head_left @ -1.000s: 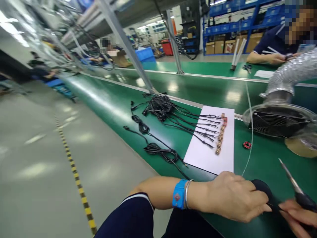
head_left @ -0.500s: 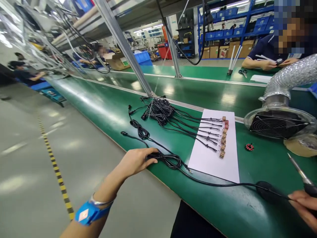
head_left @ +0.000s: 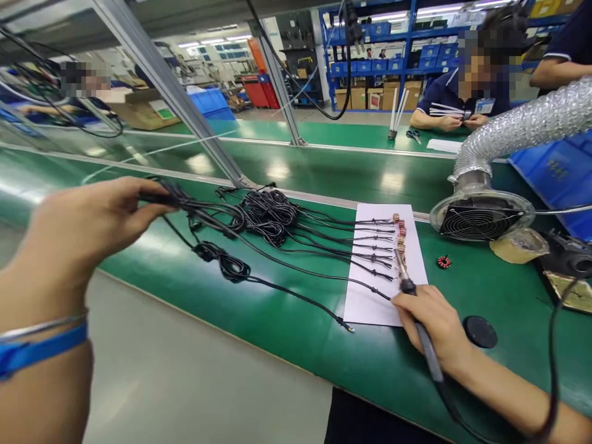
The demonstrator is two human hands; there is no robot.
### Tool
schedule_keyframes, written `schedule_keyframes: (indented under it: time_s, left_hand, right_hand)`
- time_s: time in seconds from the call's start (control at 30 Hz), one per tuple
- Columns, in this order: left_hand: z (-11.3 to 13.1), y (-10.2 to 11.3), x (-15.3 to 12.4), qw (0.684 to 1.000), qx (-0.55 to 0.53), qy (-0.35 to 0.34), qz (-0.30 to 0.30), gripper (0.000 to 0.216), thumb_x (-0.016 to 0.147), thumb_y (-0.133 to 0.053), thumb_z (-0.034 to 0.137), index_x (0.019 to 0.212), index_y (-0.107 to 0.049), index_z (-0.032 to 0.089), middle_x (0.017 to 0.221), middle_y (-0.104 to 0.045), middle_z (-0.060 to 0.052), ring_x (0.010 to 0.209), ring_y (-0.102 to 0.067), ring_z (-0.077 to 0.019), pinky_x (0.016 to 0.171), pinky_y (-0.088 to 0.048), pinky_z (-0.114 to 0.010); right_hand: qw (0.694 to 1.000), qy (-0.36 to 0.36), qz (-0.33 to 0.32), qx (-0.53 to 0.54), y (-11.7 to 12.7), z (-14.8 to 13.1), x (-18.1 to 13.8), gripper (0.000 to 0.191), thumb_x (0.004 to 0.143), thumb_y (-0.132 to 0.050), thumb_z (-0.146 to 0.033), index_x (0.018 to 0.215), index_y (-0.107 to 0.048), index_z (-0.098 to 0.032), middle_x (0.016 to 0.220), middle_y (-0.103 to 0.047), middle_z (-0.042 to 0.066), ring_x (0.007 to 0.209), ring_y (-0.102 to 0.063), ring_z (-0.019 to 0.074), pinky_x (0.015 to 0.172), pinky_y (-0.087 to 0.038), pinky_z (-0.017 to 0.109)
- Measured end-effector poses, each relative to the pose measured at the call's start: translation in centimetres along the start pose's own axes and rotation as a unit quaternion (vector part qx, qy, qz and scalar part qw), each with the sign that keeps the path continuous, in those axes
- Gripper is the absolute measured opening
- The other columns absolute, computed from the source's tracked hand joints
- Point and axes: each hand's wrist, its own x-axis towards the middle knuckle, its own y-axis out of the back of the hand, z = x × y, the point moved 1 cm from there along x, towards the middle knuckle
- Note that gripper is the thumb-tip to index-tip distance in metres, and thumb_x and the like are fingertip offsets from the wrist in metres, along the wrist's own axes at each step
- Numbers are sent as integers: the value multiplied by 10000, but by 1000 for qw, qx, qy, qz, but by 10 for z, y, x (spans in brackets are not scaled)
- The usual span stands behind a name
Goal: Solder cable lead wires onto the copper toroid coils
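My left hand pinches a bundled black cable, lifted above the left part of the bench. From this bundle a lead runs across to the white sheet, its end at the fingertips of my right hand. The right hand is closed around a soldering iron, whose tip points at the row of small copper-wound coils on the sheet. Several cable ends lie beside these coils, leading back to a heap of black cables. A separate black cable lies in front, its stripped end by the sheet's near corner.
A fume extractor fan with a foil duct stands at the right. Nearby are a red-and-black wound ring, a black disc and a tape roll. Across the bench a co-worker handles small parts.
My left hand has raised the cable bundle off the bench and drawn it leftward. My right hand has come in over the sheet with the soldering iron and the cable's end. The view has shifted.
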Motion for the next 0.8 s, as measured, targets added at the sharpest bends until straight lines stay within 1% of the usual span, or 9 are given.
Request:
schedule_keyframes:
  time_s: [0.1, 0.13, 0.2, 0.3, 0.37, 0.47, 0.6, 0.7, 0.8]
  left_hand:
    - [14, -30, 36, 999, -4, -3, -45, 578, 874, -422, 576, 1198, -621, 141, 924, -570, 87, 846, -486, -38, 769, -268, -128]
    - [19, -43, 43, 998, -16, -14, -64, 584, 885, -402, 575, 1202, -621, 137, 936, -572, 86, 873, -501, -49, 776, -272, -131]
    - [27, -70, 52, 996, -28, -24, -78, 557, 913, -381, 550, 1189, -632, 137, 932, -583, 80, 906, -520, -69, 780, -279, -132]
    - [38, -103, 51, 995, -17, -17, -93, 478, 930, -409, 506, 1127, -666, 154, 757, -552, 84, 785, -526, -68, 737, -297, -125]
    - [41, -113, 45, 994, -12, -18, -111, 452, 921, -449, 491, 1156, -642, 156, 642, -468, 94, 661, -487, -60, 683, -296, -116]
    - [43, -107, 31, 991, -35, -18, -130, 433, 908, -484, 394, 1240, -550, 124, 613, -392, 103, 566, -425, -45, 599, -257, -99]
    - [56, -80, 6, 985, -94, -17, -140, 398, 865, -512, 290, 1226, -505, 124, 648, -397, 103, 573, -439, -30, 590, -282, -86]
    - [83, -66, -18, 976, -167, -34, -133, 322, 876, -525, 306, 1147, -560, 137, 635, -404, 94, 548, -416, -36, 585, -323, -113]
    - [122, -64, -41, 954, -236, -101, -156, 299, 891, -515, 375, 1061, -609, 147, 626, -445, 71, 548, -441, -71, 579, -373, -168]
  right_hand:
    - [997, 5, -31, -65, -20, 10, 5, 251, 921, -457, -64, 1044, -613, -218, 723, -593, 37, 813, -508, 214, 728, -410, 349]
    - [996, 0, -37, -86, -24, 14, 5, 247, 926, -458, -72, 1047, -620, -215, 704, -583, 36, 821, -497, 219, 735, -393, 355]
    - [991, -11, -49, -121, -28, 20, 5, 240, 924, -469, -80, 1045, -630, -212, 684, -569, 33, 829, -484, 223, 751, -361, 364]
    - [990, -29, -55, -129, -30, 24, 6, 256, 887, -496, -57, 1031, -635, -216, 689, -564, 25, 858, -481, 222, 799, -337, 377]
    - [992, -39, -54, -108, -32, 25, 7, 276, 852, -518, -37, 1024, -631, -221, 702, -571, 19, 871, -480, 218, 827, -334, 382]
    - [995, -44, -50, -75, -32, 26, 8, 257, 846, -546, -55, 1025, -620, -223, 745, -604, 23, 929, -489, 234, 862, -332, 405]
    - [996, -49, -56, -47, -27, 27, 8, 193, 874, -599, -155, 1057, -605, -216, 794, -627, 36, 1007, -488, 272, 882, -328, 434]
    - [996, -52, -63, -36, -19, 26, 7, 234, 866, -644, -223, 1093, -589, -207, 811, -623, 48, 1019, -482, 289, 875, -335, 442]
    - [997, -38, -65, -31, -12, 24, 4, 291, 854, -661, -243, 1127, -572, -196, 855, -629, 64, 1033, -475, 298, 890, -339, 454]
